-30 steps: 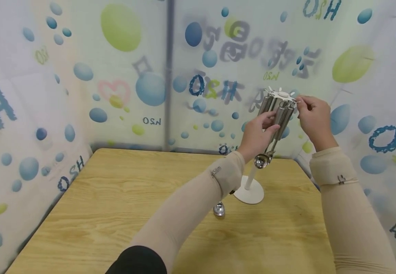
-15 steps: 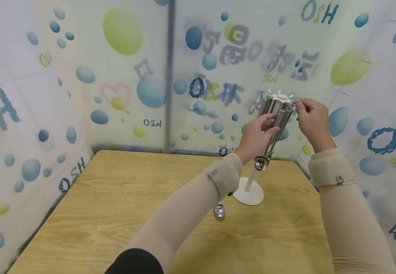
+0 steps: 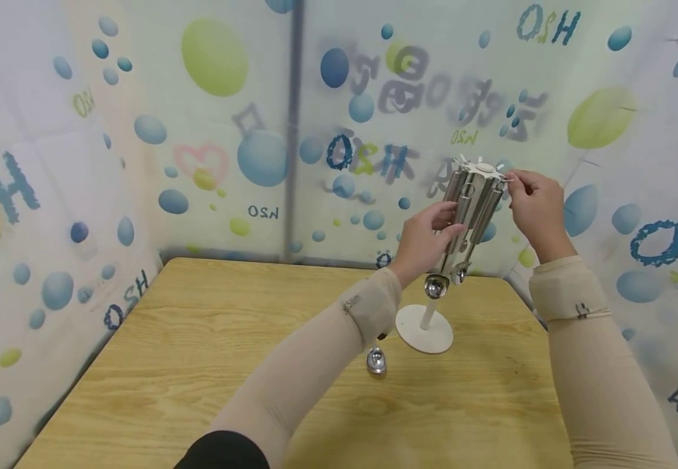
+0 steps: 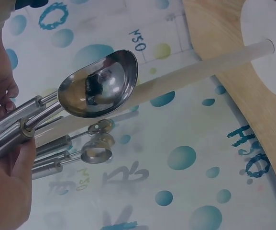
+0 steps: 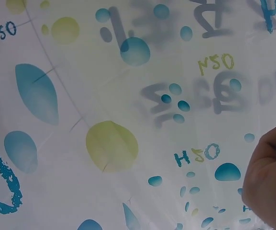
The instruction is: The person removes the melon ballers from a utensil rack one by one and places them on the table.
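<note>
My left hand (image 3: 421,241) grips the handle of a steel scoop (image 3: 436,286) between thumb and fingers. In the left wrist view this scoop's oval bowl (image 4: 99,86) fills the foreground, close beside the rack's pole (image 4: 214,69). The handle's end ring (image 3: 466,190) shows just below the white rack top (image 3: 484,169). With thumb and forefinger, my right hand (image 3: 539,212) pinches a hook (image 3: 507,180) at the top's right side. Several other steel utensils (image 3: 460,272) hang around the pole behind the scoop. The right wrist view catches only part of the right hand (image 5: 269,179).
The rack's round white base (image 3: 415,329) stands on the wooden table (image 3: 198,365) at the back right. Another steel scoop (image 3: 376,360) lies on the table, its handle hidden behind the left arm. A printed curtain (image 3: 198,130) surrounds the table.
My left hand has moved left and slightly down, carrying the scoop and its ring away from the right-side hook. A utensil bowl behind it has come into view. The right hand stays at the hook.
</note>
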{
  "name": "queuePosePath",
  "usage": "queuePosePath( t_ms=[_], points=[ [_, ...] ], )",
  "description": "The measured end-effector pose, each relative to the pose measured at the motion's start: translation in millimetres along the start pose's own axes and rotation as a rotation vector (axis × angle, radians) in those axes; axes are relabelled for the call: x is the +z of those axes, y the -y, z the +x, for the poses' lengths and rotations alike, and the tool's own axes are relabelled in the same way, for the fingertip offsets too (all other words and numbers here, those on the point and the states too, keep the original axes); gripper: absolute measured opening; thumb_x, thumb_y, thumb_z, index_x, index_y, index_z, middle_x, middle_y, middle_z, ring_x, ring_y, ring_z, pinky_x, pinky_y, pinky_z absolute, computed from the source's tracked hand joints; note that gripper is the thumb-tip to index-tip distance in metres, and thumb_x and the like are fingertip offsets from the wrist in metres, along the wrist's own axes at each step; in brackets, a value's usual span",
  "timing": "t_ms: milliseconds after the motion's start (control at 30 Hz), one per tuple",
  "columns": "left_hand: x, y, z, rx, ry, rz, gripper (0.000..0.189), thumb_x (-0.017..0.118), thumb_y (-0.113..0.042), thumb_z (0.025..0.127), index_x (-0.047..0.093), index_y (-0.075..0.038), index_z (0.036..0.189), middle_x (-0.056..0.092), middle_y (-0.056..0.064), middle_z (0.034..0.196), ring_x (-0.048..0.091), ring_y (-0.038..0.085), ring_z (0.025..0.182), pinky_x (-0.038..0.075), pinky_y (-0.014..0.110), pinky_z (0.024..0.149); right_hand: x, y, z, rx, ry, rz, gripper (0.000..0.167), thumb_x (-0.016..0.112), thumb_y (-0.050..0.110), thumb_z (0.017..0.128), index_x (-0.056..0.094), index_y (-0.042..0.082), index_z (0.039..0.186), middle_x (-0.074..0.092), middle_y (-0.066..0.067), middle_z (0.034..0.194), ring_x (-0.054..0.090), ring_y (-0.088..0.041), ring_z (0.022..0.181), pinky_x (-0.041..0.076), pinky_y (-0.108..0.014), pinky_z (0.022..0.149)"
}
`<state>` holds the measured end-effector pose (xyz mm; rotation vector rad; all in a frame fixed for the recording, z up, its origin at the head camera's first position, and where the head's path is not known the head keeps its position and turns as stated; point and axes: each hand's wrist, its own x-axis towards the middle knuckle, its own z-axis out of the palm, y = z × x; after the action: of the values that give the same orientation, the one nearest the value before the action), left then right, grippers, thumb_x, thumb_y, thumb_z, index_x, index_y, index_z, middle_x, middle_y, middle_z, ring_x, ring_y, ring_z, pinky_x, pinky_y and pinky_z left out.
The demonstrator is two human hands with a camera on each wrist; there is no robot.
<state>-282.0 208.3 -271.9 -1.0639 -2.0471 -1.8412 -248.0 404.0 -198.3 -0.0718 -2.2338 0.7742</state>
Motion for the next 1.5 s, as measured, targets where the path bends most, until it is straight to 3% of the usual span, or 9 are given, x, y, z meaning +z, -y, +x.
queuePosePath(
  t_ms=[400,600,800,967,1033,1200,1333,1500],
  points=[
    [-19.3,29.7,-9.0,-0.071,-0.027,-0.028,0.039,0.069,-0.014,0.098,0.063,-0.012,0.137,0.07,0.004,0.117,0.067,0.011,0.099,0.057,0.022,0.071,0.0,-2.9,-0.1,0.006,0.001,0.0,0.042,0.049,0.033,0.108,0.071,0.0,0.123,0.052,0.01,0.078,0.05,-0.003,0.067,0.042,-0.015,0.059],
    [-33.7,46.8,-13.2,-0.091,-0.046,0.007,0.036,0.069,-0.013,0.098,0.065,-0.01,0.134,0.07,0.005,0.116,0.067,0.013,0.098,0.058,0.024,0.07,-1.6,-1.8,-0.7,-0.008,-0.013,0.001,0.042,0.05,0.033,0.108,0.072,-0.001,0.119,0.05,0.019,0.073,0.048,-0.001,0.065,0.04,-0.017,0.059],
    [-50.0,64.8,-20.1,-0.165,-0.063,0.009,0.036,0.068,-0.014,0.099,0.065,-0.009,0.134,0.069,0.006,0.114,0.067,0.014,0.096,0.059,0.028,0.068,-3.6,-2.5,0.6,-0.007,0.006,0.002,0.045,0.049,0.035,0.108,0.07,-0.001,0.125,0.053,0.018,0.076,0.048,-0.002,0.066,0.039,-0.017,0.058],
    [-61.9,79.1,-25.5,-0.22,-0.092,-0.002,0.037,0.07,-0.011,0.098,0.064,-0.008,0.134,0.069,0.006,0.113,0.067,0.016,0.093,0.06,0.029,0.068,-3.2,-2.6,1.2,0.011,0.022,-0.006,0.048,0.046,0.036,0.108,0.068,-0.001,0.129,0.059,-0.001,0.089,0.048,-0.006,0.071,0.039,-0.017,0.06],
    [-67.0,85.5,-28.5,-0.249,-0.097,-0.012,0.037,0.069,-0.01,0.098,0.064,-0.007,0.135,0.068,0.006,0.112,0.067,0.016,0.093,0.06,0.029,0.068,-2.8,-2.2,0.5,0.015,0.028,-0.004,0.048,0.046,0.037,0.109,0.067,-0.001,0.13,0.059,-0.003,0.089,0.048,-0.007,0.072,0.039,-0.018,0.06],
    [-80.0,99.0,-37.9,-0.331,-0.11,-0.034,0.037,0.069,-0.009,0.098,0.063,-0.007,0.134,0.066,0.009,0.113,0.067,0.02,0.094,0.06,0.028,0.069,-1.4,-1.5,-0.7,0.009,0.031,0.001,0.048,0.046,0.036,0.109,0.067,-0.001,0.129,0.055,0.005,0.082,0.047,-0.008,0.071,0.039,-0.019,0.058],
    [-87.8,106.6,-45.8,-0.382,-0.121,-0.041,0.036,0.07,-0.01,0.098,0.064,-0.006,0.133,0.065,0.01,0.112,0.066,0.022,0.096,0.061,0.03,0.07,-0.4,-0.7,-1.8,0.015,0.028,-0.002,0.048,0.044,0.037,0.109,0.067,-0.001,0.13,0.056,-0.001,0.086,0.047,-0.01,0.072,0.039,-0.018,0.059],
    [-94.5,119.5,-55.0,-0.473,-0.119,-0.106,0.035,0.069,-0.009,0.097,0.063,-0.005,0.132,0.062,0.012,0.116,0.064,0.025,0.1,0.061,0.032,0.073,-0.4,-0.3,-1.7,0.002,0.016,0.002,0.048,0.046,0.037,0.108,0.068,-0.001,0.127,0.055,0.009,0.083,0.047,-0.007,0.071,0.039,-0.017,0.059]
  ],
)
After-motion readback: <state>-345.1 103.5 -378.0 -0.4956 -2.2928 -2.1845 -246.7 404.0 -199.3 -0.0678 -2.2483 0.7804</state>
